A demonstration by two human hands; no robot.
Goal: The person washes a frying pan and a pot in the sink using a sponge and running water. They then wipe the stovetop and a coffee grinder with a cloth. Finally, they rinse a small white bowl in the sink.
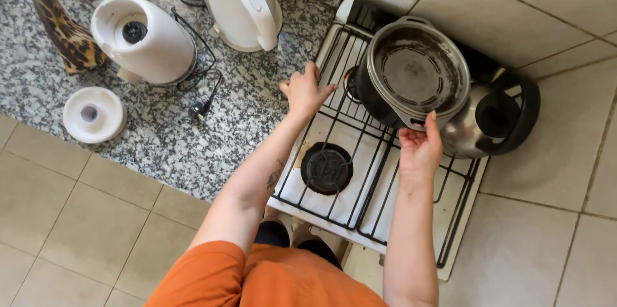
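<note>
I take the white gas stove with its black wire grates (334, 207) as my landmark. On its back burner sits a dark, round metal pot with a pale rim and two small handles (414, 72), empty as far as I can see, its inside stained and dull. My right hand (421, 146) is at the pot's near handle, fingers curled about it; whether the grip is firm or only a touch I cannot tell. My left hand (305, 91) is spread open, holding nothing, over the stove's left edge where the grate meets the counter, just beside the pot. The two hands are well apart, one on each side of the pot.

Right of the pot, at the stove's far corner, stands a shiny steel kettle with a black handle (491, 120), touching or nearly touching the pot. The front burner's black round cap (326, 167) is bare. Left of the stove, on the speckled granite counter (167, 133), are a white electric kettle (239, 1) and a white appliance base with a black cord (143, 38).

I judge the pot not yet lifted: it rests on the grate, grasped on one side only.
</note>
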